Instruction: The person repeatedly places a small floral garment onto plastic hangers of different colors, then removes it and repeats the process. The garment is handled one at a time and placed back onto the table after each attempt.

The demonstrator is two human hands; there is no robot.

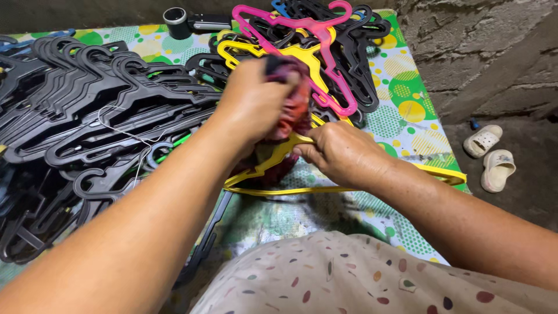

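Yellow hanger [325,187] lies across the patterned mat [407,110], centre of view, just in front of the person's lap. Right hand [343,152] pinches its upper bar, grip closed narrow on the yellow plastic. Left hand [253,99] sits above, grip closed tight round a dark red cloth [295,107] bunched against the hanger; more of the cloth hangs under the bar.

Second yellow hanger [302,55] just behind the left hand, partly hidden. One pink hanger [325,40] lies over it, its hook pointing away. A blue hook [280,7] shows at the top edge, one only.

Black hangers [87,116] heaped left of the arms, too many and too tangled to count; a smaller black heap [360,46] at the far end under the pink one. Thin white string [125,131] lies across the left heap.

Black and silver torch [189,22] at the mat's far edge, one.

Open room: bare mat right of the hands to the mat's right edge, and a patch between lap and hanger. Left side is crowded to the frame edge.

Off the mat to the right, concrete floor [523,203] with two pale sandals [491,157], side by side. Rough wall [482,46] behind.
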